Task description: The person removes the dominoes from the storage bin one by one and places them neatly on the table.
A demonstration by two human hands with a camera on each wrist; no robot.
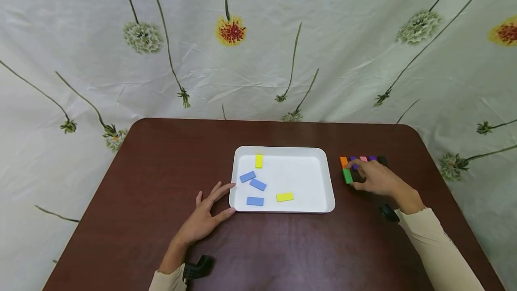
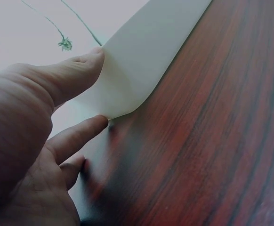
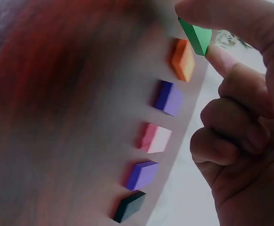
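A green block (image 3: 199, 38) is pinched between the thumb and index finger of my right hand (image 1: 379, 179), whose other fingers curl in toward the palm. In the head view it overlaps the near end of the orange block (image 1: 343, 161). My left hand (image 1: 199, 220) has its fingers spread at the left side of the white tray (image 1: 307, 176); in the left wrist view, thumb and fingertip touch the tray wall (image 2: 141, 52). Inside the tray lie several flat blocks, among them a yellow block (image 1: 259, 161) and a blue block (image 1: 255, 201).
Beyond the right hand runs a row of blocks: orange, purple (image 3: 169, 98), pink (image 3: 155, 138), another purple (image 3: 142, 175) and black (image 3: 130, 206). All stand on a dark wooden table (image 1: 282, 250). A flowered white cloth (image 1: 258, 71) hangs behind its far edge.
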